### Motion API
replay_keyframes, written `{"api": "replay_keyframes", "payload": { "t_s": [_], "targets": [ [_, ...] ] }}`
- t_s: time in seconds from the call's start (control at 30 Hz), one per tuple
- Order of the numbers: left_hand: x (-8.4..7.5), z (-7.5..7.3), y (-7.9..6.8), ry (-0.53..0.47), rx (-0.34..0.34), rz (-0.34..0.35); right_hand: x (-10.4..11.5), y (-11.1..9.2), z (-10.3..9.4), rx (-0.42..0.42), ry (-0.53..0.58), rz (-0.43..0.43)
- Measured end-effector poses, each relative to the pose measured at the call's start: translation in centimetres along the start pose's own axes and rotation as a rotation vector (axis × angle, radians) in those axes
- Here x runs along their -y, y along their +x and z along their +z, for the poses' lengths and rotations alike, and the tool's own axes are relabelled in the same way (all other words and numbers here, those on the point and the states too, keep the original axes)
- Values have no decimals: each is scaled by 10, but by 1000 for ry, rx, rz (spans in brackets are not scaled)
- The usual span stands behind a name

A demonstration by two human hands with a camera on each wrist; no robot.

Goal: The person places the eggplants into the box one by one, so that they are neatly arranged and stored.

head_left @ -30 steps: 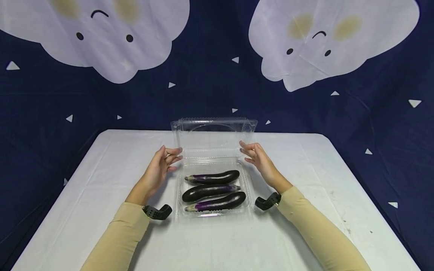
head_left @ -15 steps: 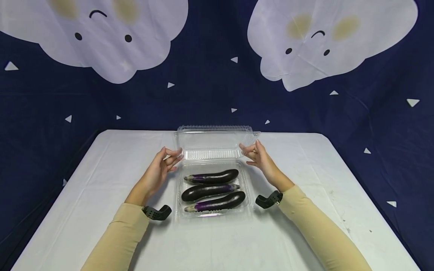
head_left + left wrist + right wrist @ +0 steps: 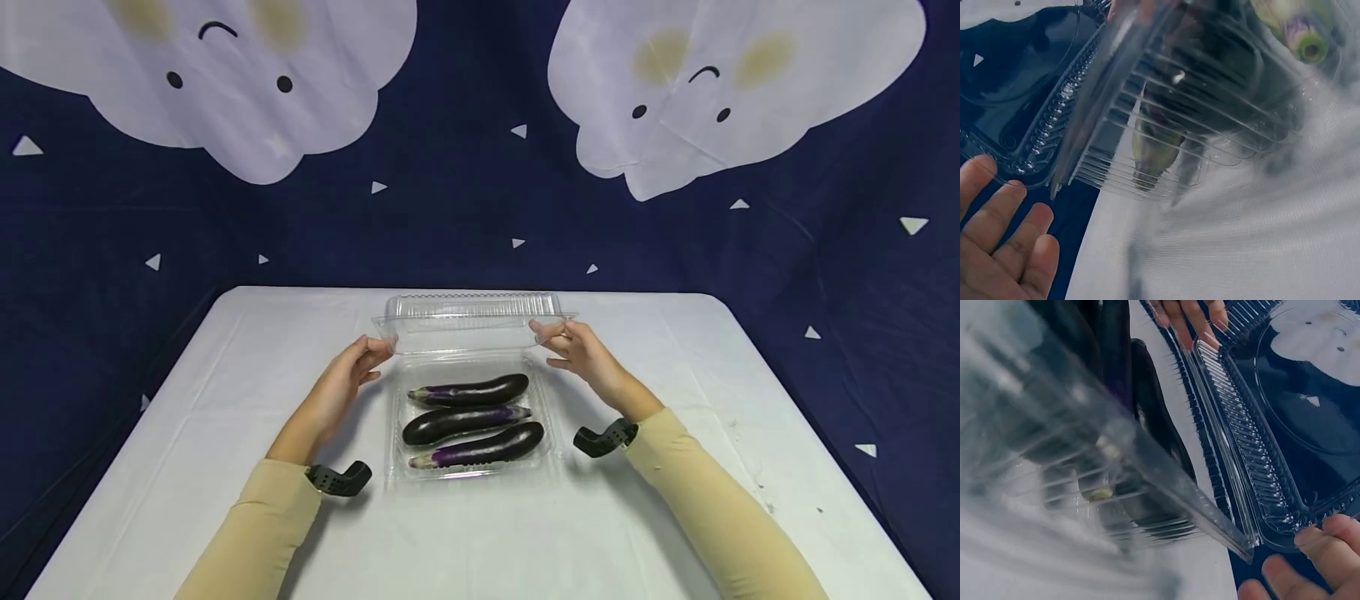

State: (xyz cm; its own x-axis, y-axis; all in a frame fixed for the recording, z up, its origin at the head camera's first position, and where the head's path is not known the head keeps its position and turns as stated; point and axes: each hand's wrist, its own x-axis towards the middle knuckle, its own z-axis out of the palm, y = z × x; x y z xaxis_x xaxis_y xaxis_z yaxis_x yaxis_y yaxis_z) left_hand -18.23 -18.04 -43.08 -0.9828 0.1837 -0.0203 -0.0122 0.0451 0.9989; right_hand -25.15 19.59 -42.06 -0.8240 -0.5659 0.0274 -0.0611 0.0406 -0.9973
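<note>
Three dark purple eggplants [image 3: 468,390] lie side by side in the base of a clear plastic clamshell box [image 3: 550,454]. Its hinged lid [image 3: 465,333] is raised and tilted at the far side. My left hand [image 3: 337,387] touches the lid's left end near the hinge; in the left wrist view, fingers [image 3: 1000,215] are spread and relaxed at its rim. At the right end, my right hand [image 3: 588,362] has its fingertips against the lid corner. The right wrist view shows fingers [image 3: 1329,553] at that rim, with the thumb out of sight.
The box stands on a white-covered table [image 3: 465,542]. A dark blue backdrop [image 3: 480,225] with cloud shapes hangs behind the far table edge. Black wrist cameras [image 3: 341,479] sit at both wrists, beside the box.
The lid's free edge has come down and looks nearer, tilting forward over the hinge. My hands moved slightly outward with it. The eggplants and base have stayed put.
</note>
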Motion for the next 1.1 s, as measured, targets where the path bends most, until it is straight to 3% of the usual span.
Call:
{"api": "replay_keyframes", "payload": {
  "t_s": [0.33,0.43,0.73,1.1],
  "targets": [
    [-19,4,-10,152,-48,-123,0,-14,-1,70,-72,-3],
    [-24,5,-14,203,-35,-148,0,-18,0,69,-108,9],
    [-26,7,-26,230,38,-96,-1,-32,5,51,-171,14],
    [-30,17,-37,298,68,-135,2,-39,15,34,-276,-29]
  ]
}}
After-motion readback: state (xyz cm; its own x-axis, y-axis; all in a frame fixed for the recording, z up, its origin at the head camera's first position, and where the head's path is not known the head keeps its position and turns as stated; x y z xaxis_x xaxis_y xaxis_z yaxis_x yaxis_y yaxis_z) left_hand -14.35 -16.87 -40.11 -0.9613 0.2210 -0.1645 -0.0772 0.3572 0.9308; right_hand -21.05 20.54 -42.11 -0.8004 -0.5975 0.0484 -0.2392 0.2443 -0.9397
